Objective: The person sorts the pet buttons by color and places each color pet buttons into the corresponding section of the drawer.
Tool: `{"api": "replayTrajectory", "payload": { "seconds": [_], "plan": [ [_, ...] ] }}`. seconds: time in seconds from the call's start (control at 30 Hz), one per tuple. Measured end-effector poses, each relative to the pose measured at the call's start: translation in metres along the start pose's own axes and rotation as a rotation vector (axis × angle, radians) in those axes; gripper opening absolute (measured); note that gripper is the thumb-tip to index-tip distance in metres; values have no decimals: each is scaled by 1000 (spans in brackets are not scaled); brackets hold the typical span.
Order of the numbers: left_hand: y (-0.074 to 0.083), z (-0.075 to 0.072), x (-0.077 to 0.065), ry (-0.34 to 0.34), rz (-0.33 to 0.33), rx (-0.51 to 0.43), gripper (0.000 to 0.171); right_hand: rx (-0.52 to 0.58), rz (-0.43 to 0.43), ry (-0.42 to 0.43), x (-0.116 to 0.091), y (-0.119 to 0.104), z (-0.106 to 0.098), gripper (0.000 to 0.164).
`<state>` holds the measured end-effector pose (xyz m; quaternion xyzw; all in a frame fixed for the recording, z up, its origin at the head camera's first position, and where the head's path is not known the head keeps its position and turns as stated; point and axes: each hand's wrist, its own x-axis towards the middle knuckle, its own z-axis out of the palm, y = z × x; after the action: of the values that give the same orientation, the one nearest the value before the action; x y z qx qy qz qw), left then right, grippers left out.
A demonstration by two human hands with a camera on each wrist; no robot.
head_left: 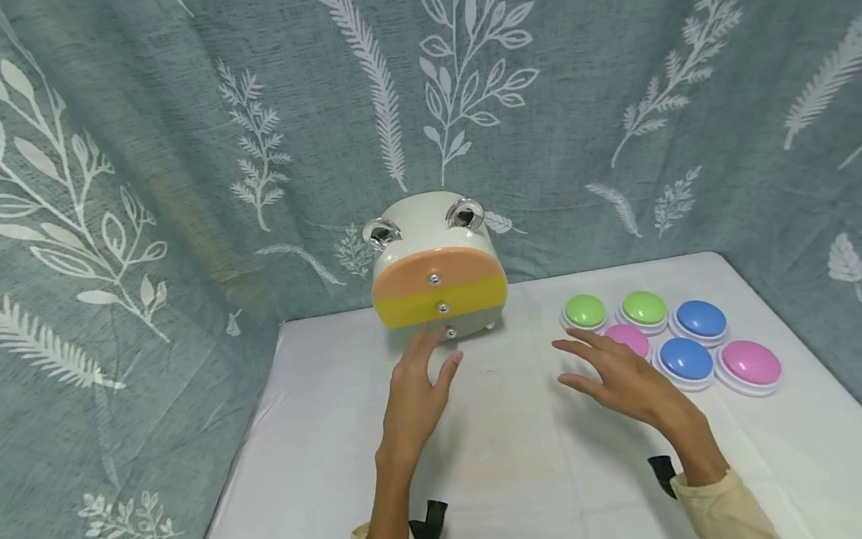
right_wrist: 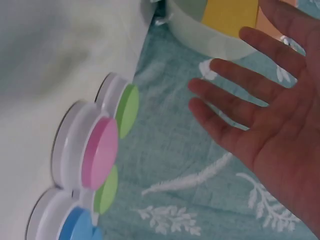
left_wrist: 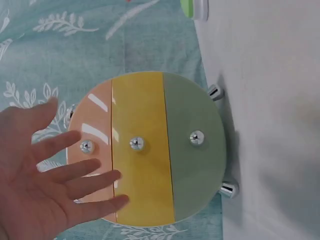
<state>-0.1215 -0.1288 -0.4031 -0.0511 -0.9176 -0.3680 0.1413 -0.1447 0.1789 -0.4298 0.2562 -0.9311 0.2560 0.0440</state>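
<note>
A small rounded drawer box point(head_left: 431, 224) with two shiny ring-like bumps on top stands at the back of the table. Its front has an orange, a yellow point(left_wrist: 142, 185) and a grey-green drawer, each with a silver knob point(left_wrist: 197, 138). All three drawers look closed. My left hand point(head_left: 414, 393) hovers before that front, fingers spread, holding nothing. Over the table, left of several round push lights or buttons, is my right hand point(head_left: 622, 378), fingers extended and grasping nothing. It partly covers a pink button point(head_left: 628, 338) in the head view.
Beside the pink one sit green point(head_left: 644, 308), blue point(head_left: 685, 359) and another pink button point(head_left: 750, 363) on white bases. A white cloth covers the table point(head_left: 323, 434). A leaf-patterned teal curtain point(head_left: 303, 135) hangs right behind the box and along the sides.
</note>
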Motion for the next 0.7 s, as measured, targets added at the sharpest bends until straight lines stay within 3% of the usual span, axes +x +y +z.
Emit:
{"api": "replayTrajectory", "payload": {
  "seconds": [0.13, 0.33, 0.5, 0.7],
  "plan": [
    [-2, -6, 16, 152, 44, -83, 44, 62, -43, 68, 12, -6, 2, 39],
    [-5, -25, 44, 314, 22, -138, 46, 232, -122, 224, 43, -26, 3, 31],
    [-8, -39, 77, 338, -10, -151, 52, 404, -196, 281, 77, -53, 6, 26],
    [-17, -50, 111, 300, -82, -176, 54, 481, -242, 304, 113, -81, 16, 20]
  ]
}}
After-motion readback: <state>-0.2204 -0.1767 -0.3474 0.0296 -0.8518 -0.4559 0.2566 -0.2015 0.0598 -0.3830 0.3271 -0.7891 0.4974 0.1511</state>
